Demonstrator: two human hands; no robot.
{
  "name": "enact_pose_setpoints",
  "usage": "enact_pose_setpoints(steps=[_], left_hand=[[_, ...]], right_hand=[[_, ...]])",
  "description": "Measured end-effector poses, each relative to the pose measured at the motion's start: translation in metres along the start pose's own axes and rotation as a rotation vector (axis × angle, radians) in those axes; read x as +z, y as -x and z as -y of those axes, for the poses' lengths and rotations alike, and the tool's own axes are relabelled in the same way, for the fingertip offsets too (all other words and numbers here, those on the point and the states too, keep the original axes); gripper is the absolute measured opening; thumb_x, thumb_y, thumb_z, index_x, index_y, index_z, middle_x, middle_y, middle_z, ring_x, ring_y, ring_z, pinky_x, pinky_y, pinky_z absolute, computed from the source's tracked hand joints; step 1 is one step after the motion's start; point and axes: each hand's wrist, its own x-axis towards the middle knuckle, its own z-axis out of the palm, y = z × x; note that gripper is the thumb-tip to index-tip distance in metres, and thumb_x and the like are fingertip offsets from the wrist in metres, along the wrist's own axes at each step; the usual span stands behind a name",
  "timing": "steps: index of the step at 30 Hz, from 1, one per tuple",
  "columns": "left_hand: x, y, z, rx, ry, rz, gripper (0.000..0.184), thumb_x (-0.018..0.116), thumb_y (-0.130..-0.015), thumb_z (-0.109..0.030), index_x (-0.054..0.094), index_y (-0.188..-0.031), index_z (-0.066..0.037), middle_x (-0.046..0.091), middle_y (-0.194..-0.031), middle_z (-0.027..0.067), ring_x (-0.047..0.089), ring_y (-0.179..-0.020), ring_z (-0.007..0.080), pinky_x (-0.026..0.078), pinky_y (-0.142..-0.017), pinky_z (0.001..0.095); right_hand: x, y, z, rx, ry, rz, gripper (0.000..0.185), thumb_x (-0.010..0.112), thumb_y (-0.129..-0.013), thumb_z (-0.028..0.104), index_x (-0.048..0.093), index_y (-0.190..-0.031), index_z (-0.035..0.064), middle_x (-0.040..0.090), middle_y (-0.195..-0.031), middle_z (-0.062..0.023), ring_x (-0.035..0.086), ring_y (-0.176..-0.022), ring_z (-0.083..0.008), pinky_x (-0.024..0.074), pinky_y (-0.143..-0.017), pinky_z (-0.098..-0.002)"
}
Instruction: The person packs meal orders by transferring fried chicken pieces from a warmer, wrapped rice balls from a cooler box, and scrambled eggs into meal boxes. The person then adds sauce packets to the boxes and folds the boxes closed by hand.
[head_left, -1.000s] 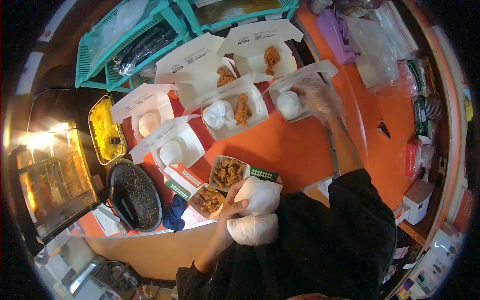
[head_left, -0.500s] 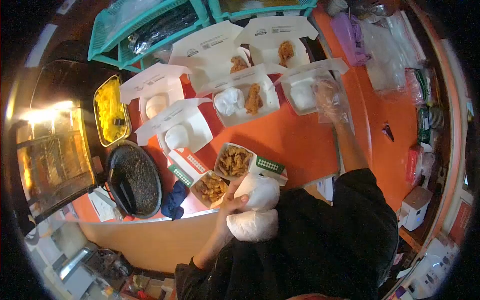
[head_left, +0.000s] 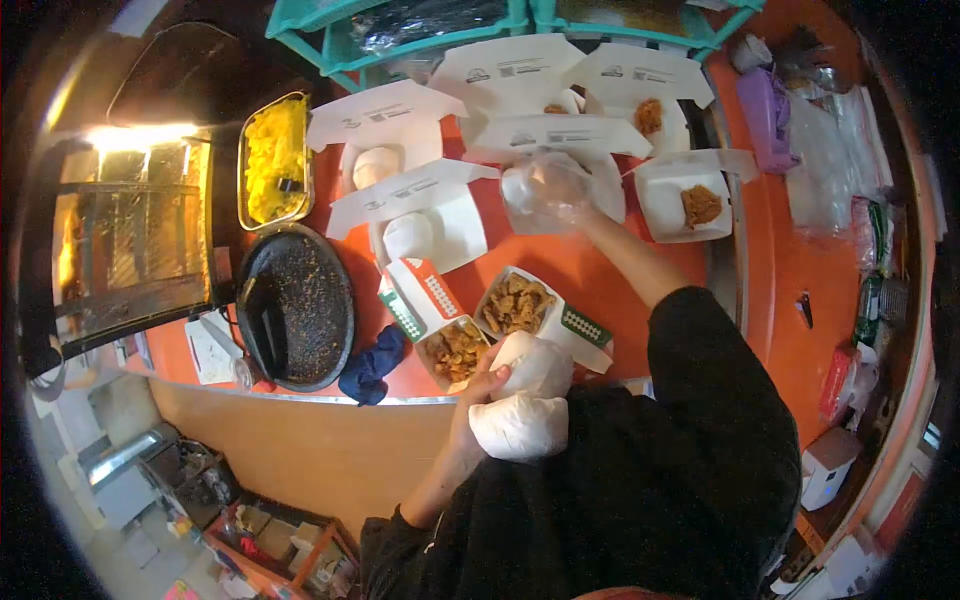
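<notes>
My left hand [head_left: 482, 400] is closed around two white paper-wrapped bundles [head_left: 530, 365], one above the other, held against the dark clothing. My right hand [head_left: 562, 187], in a clear plastic glove, reaches into the middle open white box [head_left: 612, 190]. Its fingers are blurred; a white bundle [head_left: 518, 186] shows beside them, and the hand hides other contents. In the right-hand box [head_left: 655, 222] lies a fried brown piece [head_left: 702, 205]. Below the middle box, two small cartons hold brown fried pieces [head_left: 517, 303] [head_left: 456, 350].
Two open boxes at left hold white bundles [head_left: 376, 168] [head_left: 408, 236]. Also around are a yellow food tray [head_left: 274, 160], a dark stone dish [head_left: 312, 300], a blue cloth [head_left: 372, 366], teal baskets [head_left: 430, 42], a lit glass cabinet [head_left: 135, 225] and plastic bags [head_left: 825, 165].
My right hand has moved from the right-hand box to the middle one. The right-hand box now shows a fried piece and no white bundle. The view has shifted; my left hand keeps its hold.
</notes>
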Motion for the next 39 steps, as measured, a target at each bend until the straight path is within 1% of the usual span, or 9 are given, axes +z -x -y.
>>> enact_pose_setpoints(steps=[8, 23, 27, 30, 32, 33, 34, 36, 39], left_hand=[[-0.027, 0.001, -0.007, 0.037, 0.068, -0.044, 0.060, 0.057, -0.073, -0.021, 0.028, -0.122, -0.003, 0.043, -0.113, 0.0167, 0.044, -0.105, 0.0280, 0.039, -0.088, 0.0390], [-0.046, -0.001, -0.018, 0.073, 0.065, 0.007, 0.058, 0.056, -0.074, -0.021, 0.029, -0.121, -0.003, 0.041, -0.113, 0.0159, 0.044, -0.105, 0.0273, 0.038, -0.089, 0.0385], [-0.049, -0.006, -0.025, 0.081, 0.101, -0.005, 0.053, 0.054, -0.076, -0.022, 0.030, -0.120, -0.002, 0.043, -0.112, 0.0168, 0.047, -0.102, 0.0290, 0.042, -0.084, 0.0394], [-0.050, -0.014, -0.035, 0.076, 0.158, 0.060, 0.045, 0.050, -0.079, -0.023, 0.035, -0.116, -0.002, 0.049, -0.104, 0.0177, 0.054, -0.091, 0.0283, 0.047, -0.077, 0.0402], [-0.037, -0.020, -0.043, 0.108, 0.210, -0.015, 0.041, 0.047, -0.081, -0.027, 0.039, -0.113, -0.003, 0.053, -0.099, 0.0165, 0.057, -0.085, 0.0263, 0.047, -0.076, 0.0402], [-0.027, -0.026, -0.050, 0.176, 0.130, 0.002, 0.040, 0.045, -0.082, -0.029, 0.041, -0.111, -0.003, 0.055, -0.098, 0.0150, 0.057, -0.084, 0.0256, 0.048, -0.075, 0.0396], [-0.021, -0.037, -0.052, 0.179, 0.207, 0.008, 0.041, 0.047, -0.081, -0.030, 0.041, -0.112, -0.003, 0.054, -0.099, 0.0129, 0.057, -0.085, 0.0246, 0.049, -0.072, 0.0383], [0.004, -0.057, -0.062, 0.240, 0.247, 0.003, 0.042, 0.049, -0.080, -0.030, 0.040, -0.113, -0.006, 0.052, -0.101, 0.0107, 0.055, -0.087, 0.0226, 0.049, -0.070, 0.0359], [0.056, -0.099, -0.094, 0.420, 0.017, 0.067, 0.040, 0.052, -0.079, -0.029, 0.041, -0.113, -0.011, 0.051, -0.101, 0.0086, 0.054, -0.088, 0.0204, 0.049, -0.068, 0.0387]], right_hand=[[0.013, 0.026, 0.014, -0.021, 0.038, 0.014, 0.019, 0.046, -0.079, 0.018, 0.054, -0.088, 0.0023, 0.055, -0.087, -0.0135, 0.051, -0.087, -0.0252, 0.0420, -0.078, -0.0340], [0.034, -0.015, 0.023, 0.021, 0.042, 0.108, 0.020, 0.048, -0.077, 0.019, 0.054, -0.088, 0.0026, 0.056, -0.086, -0.0140, 0.052, -0.084, -0.0258, 0.0426, -0.075, -0.0348], [0.033, -0.019, 0.025, 0.027, -0.016, 0.114, 0.021, 0.048, -0.077, 0.019, 0.054, -0.088, 0.0027, 0.056, -0.086, -0.0141, 0.053, -0.083, -0.0259, 0.0428, -0.074, -0.0350], [-0.005, 0.007, 0.033, 0.020, -0.296, 0.023, 0.021, 0.048, -0.077, 0.019, 0.054, -0.089, 0.0027, 0.056, -0.085, -0.0142, 0.053, -0.083, -0.0261, 0.0429, -0.074, -0.0352], [-0.046, 0.047, 0.062, 0.009, -0.706, 0.012, 0.021, 0.048, -0.077, 0.019, 0.054, -0.089, 0.0028, 0.056, -0.085, -0.0143, 0.053, -0.082, -0.0261, 0.0430, -0.073, -0.0353], [-0.061, 0.067, 0.074, -0.002, -0.899, 0.043, 0.021, 0.048, -0.077, 0.019, 0.054, -0.089, 0.0028, 0.056, -0.085, -0.0143, 0.053, -0.082, -0.0262, 0.0431, -0.073, -0.0353], [-0.071, 0.082, 0.083, -0.012, -1.021, 0.088, 0.021, 0.049, -0.077, 0.019, 0.054, -0.089, 0.0028, 0.056, -0.085, -0.0143, 0.053, -0.082, -0.0262, 0.0431, -0.073, -0.0354], [-0.083, 0.100, 0.092, 0.018, -1.153, 0.159, 0.021, 0.049, -0.076, 0.020, 0.054, -0.089, 0.0028, 0.056, -0.085, -0.0144, 0.053, -0.081, -0.0263, 0.0432, -0.073, -0.0355], [-0.100, 0.086, 0.073, 0.106, -1.209, 0.141, 0.022, 0.049, -0.076, 0.020, 0.054, -0.089, 0.0029, 0.056, -0.084, -0.0145, 0.054, -0.081, -0.0264, 0.0433, -0.072, -0.0356]])
